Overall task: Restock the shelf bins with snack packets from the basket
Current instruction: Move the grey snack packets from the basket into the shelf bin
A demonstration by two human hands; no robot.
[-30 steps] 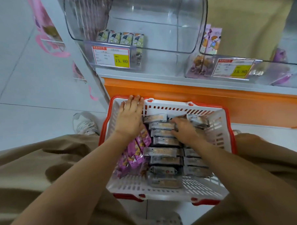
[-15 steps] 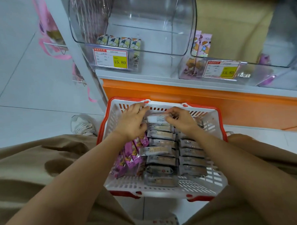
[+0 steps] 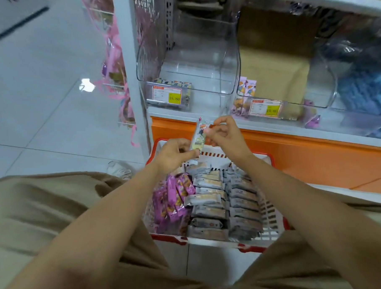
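Head view, looking down: white basket [image 3: 270, 213] w/ red rim is sitting btwn the person's legs, just in front of the orange shelf base [image 3: 305, 154].

Both hands are holding one pale packet [image 3: 199, 136] above the far rim of the basket. Left hand [image 3: 174, 155] is pinching its lower end, fingers curled in. Right hand [image 3: 224, 138] is pinching the upper half btwn thumb and fingertips, other fingers curling loosely. Packet is standing roughly upright, top leaning a bit left, cartoon print facing the camera (text too blurred to read). It is hanging lower than the bins and in front of them, not yet inside either.

Basket is carrying two kinds of stock: grey packets [image 3: 209, 198] lying in two neat rows across centre and right, purple packets [image 3: 174, 199] bunching along the left wall.

Left bin [image 3: 188, 57], clear plastic, is showing a short row of small packets [image 3: 173, 82] at its front lip, behind a price tag [image 3: 166, 96] reading 15.80. Right bin [image 3: 317, 79] is holding two pink packets [image 3: 247, 87] standing upright at its front left corner, w/ a second tag [image 3: 264, 107] just below and right of them.

Tan trousers [image 3: 35, 205] are filling the bottom of frame. White shoe [image 3: 118, 169] is resting on the tile floor [image 3: 41, 107], left of the basket.
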